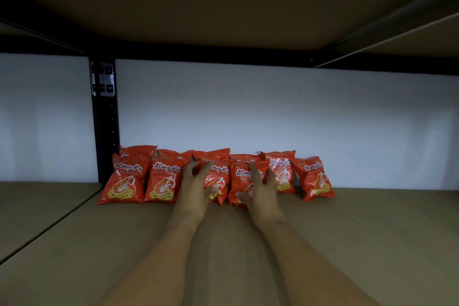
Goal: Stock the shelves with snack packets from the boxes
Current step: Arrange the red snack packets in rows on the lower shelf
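While red prawn cracker packets [129, 176] are being lined up along the back of the brown shelf [372, 243] against the white wall [273, 112], 2 of them are being touched. The left hand [196, 189], fingers spread, is being laid on the middle packet [218, 181]; the right hand [263, 189], also spread, on its neighbour [242, 179].

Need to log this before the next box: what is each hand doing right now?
Left hand: open, fingers spread against the middle packet.
Right hand: open, fingers spread on the next packet to its right.
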`<state>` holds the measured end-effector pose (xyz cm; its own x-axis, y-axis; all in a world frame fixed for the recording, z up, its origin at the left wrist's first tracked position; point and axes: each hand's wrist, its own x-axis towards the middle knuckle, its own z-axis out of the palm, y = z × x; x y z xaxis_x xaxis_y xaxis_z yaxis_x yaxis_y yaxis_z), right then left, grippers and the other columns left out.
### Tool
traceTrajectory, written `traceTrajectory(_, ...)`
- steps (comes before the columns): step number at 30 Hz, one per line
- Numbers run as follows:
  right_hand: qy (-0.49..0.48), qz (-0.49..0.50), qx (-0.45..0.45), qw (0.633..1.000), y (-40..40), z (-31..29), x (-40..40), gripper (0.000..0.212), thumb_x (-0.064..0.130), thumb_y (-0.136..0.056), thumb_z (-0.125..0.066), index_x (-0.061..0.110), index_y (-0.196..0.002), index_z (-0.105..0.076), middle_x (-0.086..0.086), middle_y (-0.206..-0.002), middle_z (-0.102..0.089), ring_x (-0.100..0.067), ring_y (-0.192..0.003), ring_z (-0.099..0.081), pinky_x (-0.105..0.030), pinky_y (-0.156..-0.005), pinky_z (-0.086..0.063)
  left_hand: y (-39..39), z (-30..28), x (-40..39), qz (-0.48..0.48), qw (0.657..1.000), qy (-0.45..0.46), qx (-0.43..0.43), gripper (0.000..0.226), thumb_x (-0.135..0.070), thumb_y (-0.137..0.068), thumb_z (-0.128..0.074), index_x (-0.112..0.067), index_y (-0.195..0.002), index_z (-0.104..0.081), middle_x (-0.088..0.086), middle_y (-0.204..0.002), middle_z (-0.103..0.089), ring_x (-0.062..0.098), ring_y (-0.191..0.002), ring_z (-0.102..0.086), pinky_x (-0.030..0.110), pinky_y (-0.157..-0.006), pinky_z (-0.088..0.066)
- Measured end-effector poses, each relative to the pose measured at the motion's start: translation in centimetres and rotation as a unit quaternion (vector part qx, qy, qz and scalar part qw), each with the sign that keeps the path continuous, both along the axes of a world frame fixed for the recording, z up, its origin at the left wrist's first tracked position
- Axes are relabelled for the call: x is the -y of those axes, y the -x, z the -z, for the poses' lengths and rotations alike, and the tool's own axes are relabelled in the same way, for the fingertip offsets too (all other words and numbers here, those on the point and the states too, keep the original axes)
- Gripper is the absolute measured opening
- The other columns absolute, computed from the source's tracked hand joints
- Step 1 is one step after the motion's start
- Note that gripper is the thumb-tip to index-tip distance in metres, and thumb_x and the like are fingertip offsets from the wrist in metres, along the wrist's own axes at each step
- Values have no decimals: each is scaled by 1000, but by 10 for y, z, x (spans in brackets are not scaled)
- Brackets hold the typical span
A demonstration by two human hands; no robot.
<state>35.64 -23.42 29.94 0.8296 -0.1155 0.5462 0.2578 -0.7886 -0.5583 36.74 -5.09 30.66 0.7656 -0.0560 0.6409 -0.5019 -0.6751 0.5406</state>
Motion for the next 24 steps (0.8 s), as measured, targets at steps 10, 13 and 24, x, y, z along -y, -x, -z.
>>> traceTrajectory(10,140,74,-14,987,-14,-2,-1,89,62,-93,-50,38,-155,8,-16,-162,-2,-37,-149,-5,-53,-112,-31,-28,4,0,-98,984,-147,37,74,-25,-95,-65,-22,-158,-25,10,-160,-15,27,-148,-12,43,-118,-32)
traceTrajectory(13,141,73,-19,987,-16,-2,-1,90,64,-92,-49,40,-155,11,-16,-162,-2,-37,-149,-6,-53,-113,-29,-31,3,1,-124,975,-180,35,72,-30,-98,-60,-18,-158,-22,11,-161,-13,30,-148,-12,43,-119,-30)
traceTrajectory(24,82,17,-20,996,-6,-2,3,93,70,-88,-49,51,-150,17,-11,-163,-12,-38,-144,-29,-52,-104,-45,-20,2,2,-117,982,-146,5,72,-33,-100,-55,-26,-159,-15,10,-162,-6,30,-147,-10,47,-119,-27)
